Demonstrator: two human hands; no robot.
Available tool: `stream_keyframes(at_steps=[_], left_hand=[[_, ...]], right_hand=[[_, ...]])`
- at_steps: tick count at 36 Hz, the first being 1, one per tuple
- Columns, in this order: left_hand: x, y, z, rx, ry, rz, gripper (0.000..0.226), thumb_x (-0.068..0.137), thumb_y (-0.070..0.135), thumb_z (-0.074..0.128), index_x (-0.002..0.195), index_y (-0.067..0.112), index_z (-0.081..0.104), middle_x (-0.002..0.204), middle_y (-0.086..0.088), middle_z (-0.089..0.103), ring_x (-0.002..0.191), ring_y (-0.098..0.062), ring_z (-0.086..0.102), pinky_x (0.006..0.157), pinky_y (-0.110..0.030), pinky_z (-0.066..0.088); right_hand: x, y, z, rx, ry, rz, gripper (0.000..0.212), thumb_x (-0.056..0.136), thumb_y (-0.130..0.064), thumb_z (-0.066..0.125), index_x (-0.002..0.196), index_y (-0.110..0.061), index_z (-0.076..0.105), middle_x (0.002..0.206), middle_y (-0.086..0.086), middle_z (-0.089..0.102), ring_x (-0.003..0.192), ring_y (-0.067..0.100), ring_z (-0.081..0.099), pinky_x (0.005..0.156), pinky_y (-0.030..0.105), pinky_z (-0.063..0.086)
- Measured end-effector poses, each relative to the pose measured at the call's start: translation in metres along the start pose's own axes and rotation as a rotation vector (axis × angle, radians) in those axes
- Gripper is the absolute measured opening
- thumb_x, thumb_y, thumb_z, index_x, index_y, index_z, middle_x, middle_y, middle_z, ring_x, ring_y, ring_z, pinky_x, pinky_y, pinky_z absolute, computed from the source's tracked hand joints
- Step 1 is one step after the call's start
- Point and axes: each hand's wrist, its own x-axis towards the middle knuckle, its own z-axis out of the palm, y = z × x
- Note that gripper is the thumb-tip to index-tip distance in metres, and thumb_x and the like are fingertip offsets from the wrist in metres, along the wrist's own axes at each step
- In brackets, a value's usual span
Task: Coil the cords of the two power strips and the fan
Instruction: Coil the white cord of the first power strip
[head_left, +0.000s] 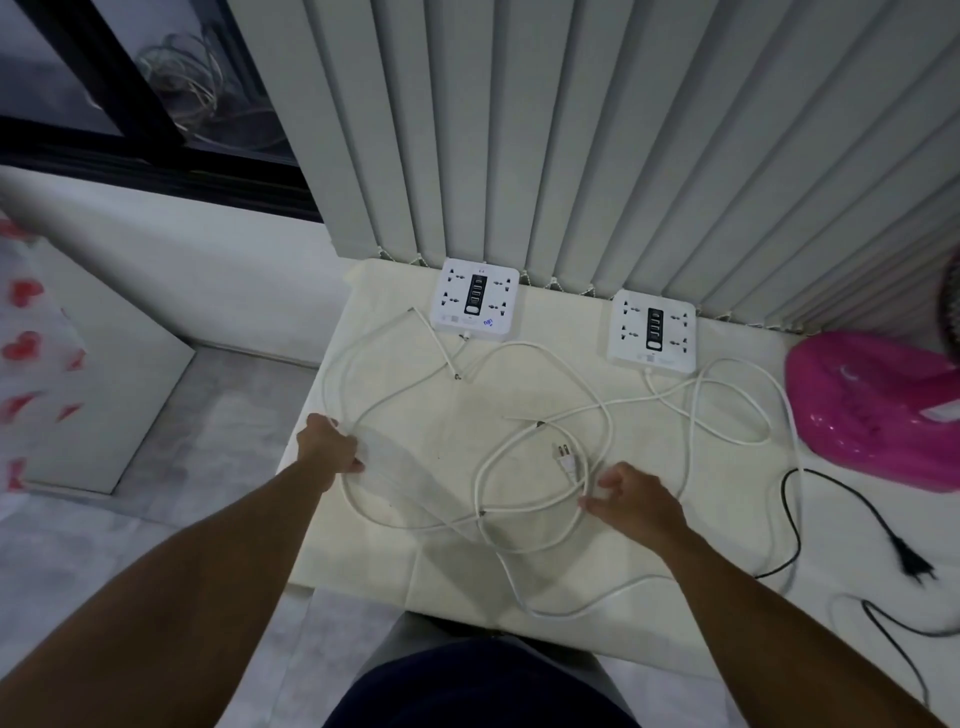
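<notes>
Two white square power strips stand at the back of a cream mat (374, 561): the left strip (475, 300) and the right strip (652, 333). Their white cords (602, 410) sprawl in tangled loops over the mat, with a white plug (566, 458) lying in the middle. My left hand (332, 451) grips a blurred stretch of the left strip's cord at the mat's left edge. My right hand (631, 499) has its fingers apart, touching a cord loop near the plug. The pink fan base (872, 410) sits at the right, its black cord (810, 499) ending in a black plug (911, 560).
Grey vertical blinds (597, 156) hang right behind the strips. A dark window frame (130, 135) is at the back left. A white panel with red hearts (47, 364) stands at the left. My dark-clothed lap (483, 686) is at the bottom.
</notes>
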Motion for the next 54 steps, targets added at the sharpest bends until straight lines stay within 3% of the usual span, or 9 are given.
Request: stream_keyframes(at_steps=[9, 16, 22, 26, 31, 35, 43, 49, 54], left_hand=[[-0.009, 0.005, 0.020, 0.557, 0.152, 0.255, 0.102, 0.075, 0.027, 0.083, 0.148, -0.001, 0.018, 0.142, -0.020, 0.034, 0.132, -0.039, 0.041, 0.103, -0.049, 0.044], [-0.019, 0.032, 0.041, 0.549, 0.029, 0.788, 0.056, 0.090, 0.025, 0.066, 0.140, 0.008, 0.047, 0.133, -0.017, 0.048, 0.123, -0.038, 0.046, 0.104, -0.047, 0.040], [-0.051, 0.084, 0.071, 0.310, -0.119, 1.056, 0.041, 0.099, 0.019, 0.056, 0.137, 0.004, 0.052, 0.134, -0.017, 0.054, 0.123, -0.036, 0.049, 0.108, -0.039, 0.037], [-0.077, 0.124, 0.082, 0.149, -0.379, 0.947, 0.047, 0.102, 0.043, 0.046, 0.141, 0.017, 0.050, 0.143, -0.001, 0.052, 0.132, -0.014, 0.044, 0.110, -0.025, 0.029], [-0.098, 0.159, 0.084, -0.084, -0.640, 0.678, 0.057, 0.100, 0.058, 0.038, 0.070, 0.014, 0.058, 0.068, -0.006, 0.053, 0.058, -0.016, 0.047, 0.066, -0.029, 0.048], [-0.096, 0.175, 0.071, -0.420, -0.786, 0.367, 0.052, 0.100, 0.057, 0.042, 0.060, 0.024, 0.039, 0.057, 0.005, 0.022, 0.045, -0.011, 0.016, 0.039, -0.022, 0.019], [-0.074, 0.192, 0.030, -0.930, -0.918, 0.217, 0.023, 0.093, 0.021, 0.039, 0.073, 0.018, 0.051, 0.055, 0.007, 0.015, 0.043, -0.011, 0.009, 0.039, -0.025, 0.013], [-0.069, 0.187, 0.020, -1.012, -0.853, 0.242, 0.027, 0.105, 0.034, 0.043, 0.088, 0.019, 0.058, 0.052, 0.004, 0.021, 0.044, -0.010, 0.011, 0.044, -0.024, 0.012], [-0.070, 0.189, 0.010, -1.052, -0.809, 0.275, 0.031, 0.104, 0.039, 0.042, 0.087, 0.020, 0.059, 0.051, 0.005, 0.021, 0.047, -0.011, 0.009, 0.046, -0.024, 0.012]], right_hand=[[0.002, -0.012, 0.009, 0.172, 0.141, 0.012, 0.027, 0.068, -0.049, 0.070, 0.077, -0.025, 0.061, 0.072, -0.010, 0.068, 0.069, 0.013, 0.066, 0.056, 0.026, 0.046], [0.013, -0.044, -0.009, 0.844, 0.302, -0.076, 0.014, 0.100, -0.020, 0.053, 0.112, -0.019, 0.060, 0.064, 0.006, 0.069, 0.044, 0.020, 0.061, 0.044, 0.028, 0.051], [0.018, -0.084, -0.039, 0.640, 0.553, -0.415, 0.016, 0.103, -0.029, 0.050, 0.109, -0.034, 0.063, 0.063, -0.004, 0.065, 0.065, 0.007, 0.064, 0.067, 0.020, 0.049], [0.019, -0.109, -0.058, 0.509, 0.414, -0.700, 0.019, 0.101, -0.026, 0.053, 0.108, -0.034, 0.070, 0.068, -0.007, 0.065, 0.063, 0.012, 0.062, 0.062, 0.013, 0.045], [0.020, -0.131, -0.074, 0.533, 0.413, -0.747, 0.013, 0.099, -0.031, 0.061, 0.106, -0.034, 0.071, 0.068, -0.006, 0.066, 0.061, 0.013, 0.063, 0.061, 0.015, 0.047], [0.019, -0.130, -0.072, 0.579, 0.267, -0.521, 0.010, 0.098, -0.033, 0.060, 0.092, -0.026, 0.064, 0.057, -0.002, 0.062, 0.049, 0.012, 0.059, 0.055, 0.026, 0.049], [0.006, -0.125, -0.044, 1.018, -0.441, -0.242, 0.023, 0.110, -0.021, 0.038, 0.091, -0.014, 0.049, 0.106, 0.018, 0.072, 0.115, 0.026, 0.063, 0.109, 0.039, 0.037], [0.017, -0.153, -0.072, 1.236, -0.059, -0.140, 0.028, 0.104, -0.035, 0.053, 0.108, -0.010, 0.066, 0.056, 0.004, 0.046, 0.039, 0.014, 0.039, 0.042, 0.023, 0.035], [0.024, -0.154, -0.094, 0.969, 0.024, -0.267, 0.031, 0.101, -0.044, 0.055, 0.111, -0.019, 0.071, 0.053, -0.001, 0.051, 0.042, 0.015, 0.046, 0.044, 0.024, 0.040]])
